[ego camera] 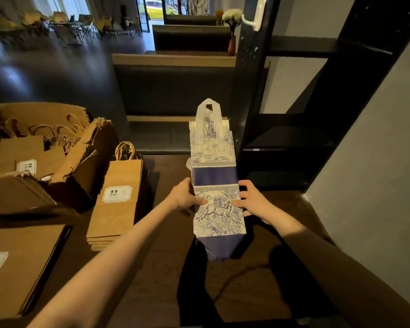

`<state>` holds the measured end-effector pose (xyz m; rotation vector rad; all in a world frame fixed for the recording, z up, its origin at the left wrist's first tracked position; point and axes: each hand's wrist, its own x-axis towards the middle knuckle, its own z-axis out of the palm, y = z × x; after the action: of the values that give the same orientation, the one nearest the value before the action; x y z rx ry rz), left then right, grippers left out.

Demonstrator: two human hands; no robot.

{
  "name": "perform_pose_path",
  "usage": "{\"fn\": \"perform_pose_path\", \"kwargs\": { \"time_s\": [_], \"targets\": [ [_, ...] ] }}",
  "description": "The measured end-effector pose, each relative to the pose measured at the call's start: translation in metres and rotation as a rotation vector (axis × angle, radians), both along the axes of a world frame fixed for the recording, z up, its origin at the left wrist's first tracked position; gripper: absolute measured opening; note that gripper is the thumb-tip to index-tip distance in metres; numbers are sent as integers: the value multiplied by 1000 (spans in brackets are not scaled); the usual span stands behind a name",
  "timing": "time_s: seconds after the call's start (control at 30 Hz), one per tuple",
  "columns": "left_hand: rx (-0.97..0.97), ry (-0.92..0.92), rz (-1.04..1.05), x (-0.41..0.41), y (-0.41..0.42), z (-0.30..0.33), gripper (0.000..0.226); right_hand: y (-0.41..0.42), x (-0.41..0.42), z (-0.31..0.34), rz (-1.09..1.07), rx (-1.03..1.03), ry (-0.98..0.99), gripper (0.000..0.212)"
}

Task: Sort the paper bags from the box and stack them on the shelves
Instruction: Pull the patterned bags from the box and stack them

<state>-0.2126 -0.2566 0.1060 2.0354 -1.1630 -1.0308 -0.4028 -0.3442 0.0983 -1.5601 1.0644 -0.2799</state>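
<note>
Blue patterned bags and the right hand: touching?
Touching. The head view shows the right hand gripping the blue patterned bags at their right edge, thumb on the print.

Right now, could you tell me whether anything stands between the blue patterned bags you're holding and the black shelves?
Nothing visible does. Both hands, left and right, hold the blue patterned bags just left of the black shelves, with open space between.

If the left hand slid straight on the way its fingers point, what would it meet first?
The left hand points rightward across the blue-and-white patterned bags it already grips. Straight on, it would likely meet the right hand on the opposite edge first, though depth is unclear.
</note>
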Motion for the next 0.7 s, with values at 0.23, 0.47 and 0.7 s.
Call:
{"fn": "perform_pose_path", "kwargs": {
  "time_s": [0.23,0.47,0.7],
  "targets": [
    [45,62,85,-10,-4,-25,45,-9,-3,-27,7,63,49,61],
    [-23,-62,161,-5,-32,-45,51,-34,12,-45,-56,42,16,59],
    [77,-102,198,-5,-39,-74,58,-41,20,-78,8,-103,194,61]
  ]
}}
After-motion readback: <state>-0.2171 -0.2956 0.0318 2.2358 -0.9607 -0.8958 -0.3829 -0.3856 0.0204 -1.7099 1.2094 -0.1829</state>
